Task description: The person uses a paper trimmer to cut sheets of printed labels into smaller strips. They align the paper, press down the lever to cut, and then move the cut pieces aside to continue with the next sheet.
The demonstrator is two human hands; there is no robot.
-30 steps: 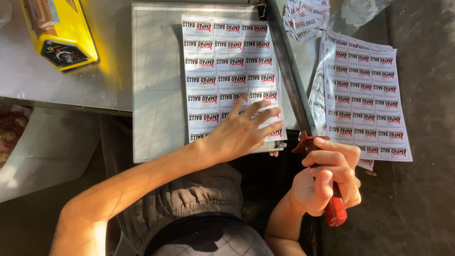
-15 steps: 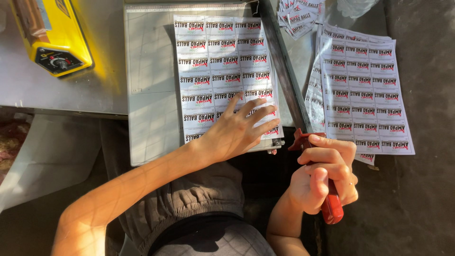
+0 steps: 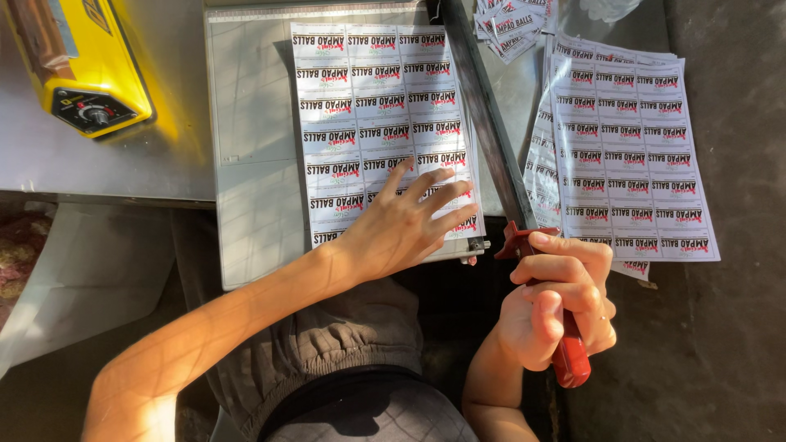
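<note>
Red handle [image 3: 565, 344] gripped in right hand [image 3: 557, 307], left hand [image 3: 405, 225] flat (fingers spread) should pin the label sheet [image 3: 377, 123] squarely against the cutter blade [image 3: 487, 123].

Counter [image 3: 164, 164]: I log a grey metal top, smooth, its front edge running across the left of my view.
Floor [image 3: 737, 344]: dark, rough grey surface at right, below and beside the counter.
Yellow machine [image 3: 90, 74]: boxy, with a black dial panel, standing on the counter at upper left.
Pale sheet [image 3: 82, 278]: lying below the counter edge, left.
Light: I note strong, warm sunlight, dappled shadows throughout.
</note>
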